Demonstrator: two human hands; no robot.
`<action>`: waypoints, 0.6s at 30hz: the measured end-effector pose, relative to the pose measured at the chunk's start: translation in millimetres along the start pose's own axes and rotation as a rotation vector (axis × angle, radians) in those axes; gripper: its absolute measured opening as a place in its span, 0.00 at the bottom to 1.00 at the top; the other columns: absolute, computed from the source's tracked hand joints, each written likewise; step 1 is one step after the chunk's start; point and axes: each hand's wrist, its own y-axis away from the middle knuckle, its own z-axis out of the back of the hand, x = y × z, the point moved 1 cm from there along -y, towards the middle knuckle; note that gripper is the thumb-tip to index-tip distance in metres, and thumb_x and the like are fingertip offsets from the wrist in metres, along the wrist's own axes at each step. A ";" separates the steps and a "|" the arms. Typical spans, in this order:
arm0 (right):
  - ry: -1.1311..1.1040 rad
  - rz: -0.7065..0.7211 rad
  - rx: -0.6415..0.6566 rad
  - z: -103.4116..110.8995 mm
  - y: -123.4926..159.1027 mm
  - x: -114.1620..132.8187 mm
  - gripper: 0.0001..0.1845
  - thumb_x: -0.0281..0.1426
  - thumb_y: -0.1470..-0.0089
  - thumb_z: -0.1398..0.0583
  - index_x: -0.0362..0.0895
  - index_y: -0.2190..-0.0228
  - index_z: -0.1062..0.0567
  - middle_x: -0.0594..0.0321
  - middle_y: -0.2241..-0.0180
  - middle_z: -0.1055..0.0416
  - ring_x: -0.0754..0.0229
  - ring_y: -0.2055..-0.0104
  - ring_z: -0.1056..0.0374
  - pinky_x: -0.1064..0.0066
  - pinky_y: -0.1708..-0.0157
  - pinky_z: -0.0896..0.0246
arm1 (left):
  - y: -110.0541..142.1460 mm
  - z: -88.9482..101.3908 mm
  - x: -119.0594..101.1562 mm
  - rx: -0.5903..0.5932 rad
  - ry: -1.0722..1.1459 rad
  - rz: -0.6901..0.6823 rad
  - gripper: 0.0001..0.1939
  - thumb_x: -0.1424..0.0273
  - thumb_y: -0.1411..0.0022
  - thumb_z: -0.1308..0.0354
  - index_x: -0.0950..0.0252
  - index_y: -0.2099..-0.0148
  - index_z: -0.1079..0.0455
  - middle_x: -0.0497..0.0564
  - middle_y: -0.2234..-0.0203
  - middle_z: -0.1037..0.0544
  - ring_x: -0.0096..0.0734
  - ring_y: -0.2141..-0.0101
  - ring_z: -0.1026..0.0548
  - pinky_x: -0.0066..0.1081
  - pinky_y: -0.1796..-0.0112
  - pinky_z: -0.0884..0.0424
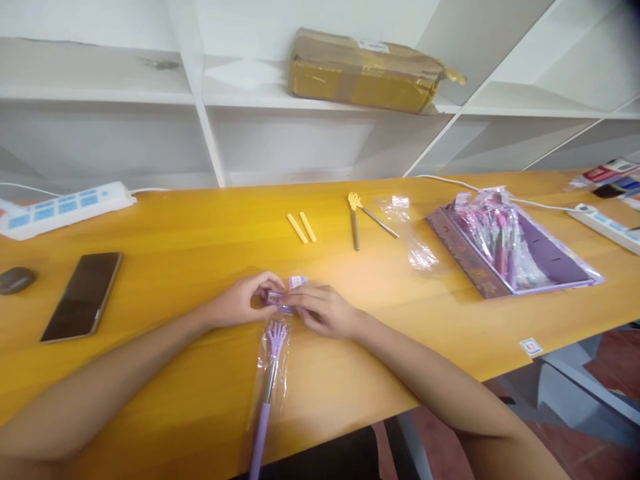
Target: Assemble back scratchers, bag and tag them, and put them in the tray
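Observation:
Between my fingers is a small purple printed card. My left hand pinches it from the left, and my right hand presses on it from the right. Just behind them a pink and white label shows on the table. A purple back scratcher in a clear plastic sleeve lies below my hands, its claw end towards them and its handle towards me. Whether the card is joined to the sleeve is hidden by my fingers.
On the wooden table are two yellow sticks, two metal rods with yellow claws, clear wrappers and a purple box of wrapped items. A phone and power strip lie left. A taped carton rests on the shelf.

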 end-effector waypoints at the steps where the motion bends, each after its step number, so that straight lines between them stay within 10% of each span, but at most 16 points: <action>1: 0.008 0.007 -0.001 0.2 0.5 -0.5 0.21 0.21 0.37 0.45 0.44 0.45 0.27 0.59 0.49 0.23 0.66 0.50 0.25 0.74 0.52 0.29 | -0.1 0.3 0.9 -0.006 0.012 0.025 0.16 0.67 0.34 0.34 0.61 0.47 0.31 0.54 0.54 0.20 0.36 0.53 0.20 0.37 0.51 0.25; 18: 0.114 0.052 -0.030 -2.4 -0.3 3.6 0.20 0.22 0.37 0.47 0.44 0.48 0.24 0.62 0.56 0.20 0.67 0.61 0.23 0.77 0.59 0.30 | -3.0 2.8 3.7 -0.058 0.102 0.129 0.13 0.65 0.35 0.33 0.62 0.53 0.31 0.51 0.61 0.16 0.35 0.61 0.18 0.34 0.59 0.26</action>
